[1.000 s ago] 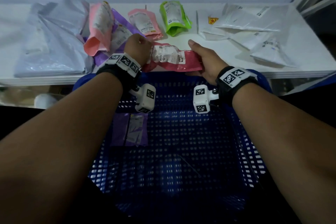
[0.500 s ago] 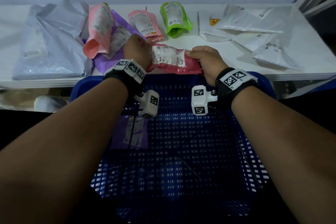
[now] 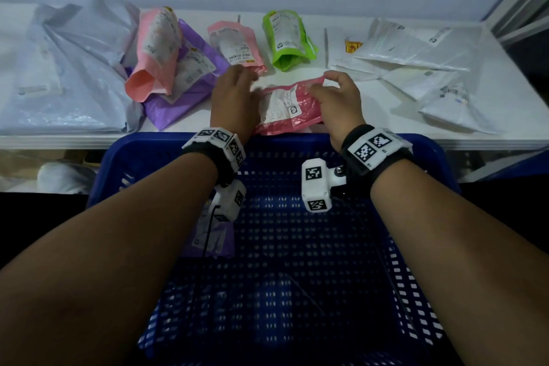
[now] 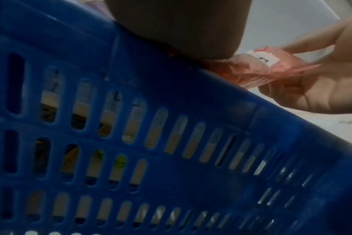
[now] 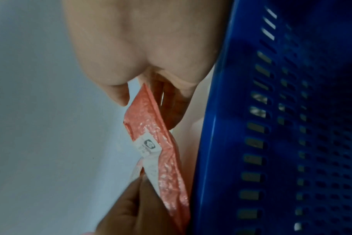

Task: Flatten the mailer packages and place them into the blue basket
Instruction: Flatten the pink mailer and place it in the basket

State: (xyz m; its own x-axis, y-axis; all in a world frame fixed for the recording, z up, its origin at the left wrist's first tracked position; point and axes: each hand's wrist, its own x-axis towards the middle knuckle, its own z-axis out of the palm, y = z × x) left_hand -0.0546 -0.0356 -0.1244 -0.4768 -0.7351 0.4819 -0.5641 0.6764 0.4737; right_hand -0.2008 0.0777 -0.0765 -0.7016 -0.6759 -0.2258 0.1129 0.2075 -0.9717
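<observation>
**Mia:** What is the biggest thing here?

**Ben:** The white table (image 3: pixel 297 125), out past both hands. Next is the blue basket (image 3: pixel 297 246), under the wrists and close to the body. A purple mailer (image 3: pixel 212 239) already lies in it, below the left wrist.

**Mia:** And on the table?

**Ben:** A big grey bag (image 3: pixel 68 74) far to the left of the left hand (image 3: pixel 233 98). White bags (image 3: pixel 416 62) to the right of the right hand (image 3: pixel 337 99). Beyond the fingers are a green mailer (image 3: pixel 288 38) and a small pink mailer (image 3: pixel 234 44). Next to the left hand lie a light pink mailer (image 3: pixel 154 50) and another purple one.

**Mia:** Which one are they working on?

**Ben:** The pink-red mailer (image 3: pixel 286 107), between the two hands, at the table edge just past the basket rim. The right hand pinches its far right corner with thumb and finger. The left hand lies on its left end, but I cannot tell if those fingers grip or just press.

**Mia:** So which step is this?

**Ben:** I think it is the flattening. The mailer looks crinkled and puffy. Next they likely need to press and smooth it flat, then lift it back over the rim and lay it in the basket.

**Mia:** Can you read anything?

**Ben:** It has a white label with a small square mark, but the words are too small. The other labels show bar codes I cannot read.
</observation>
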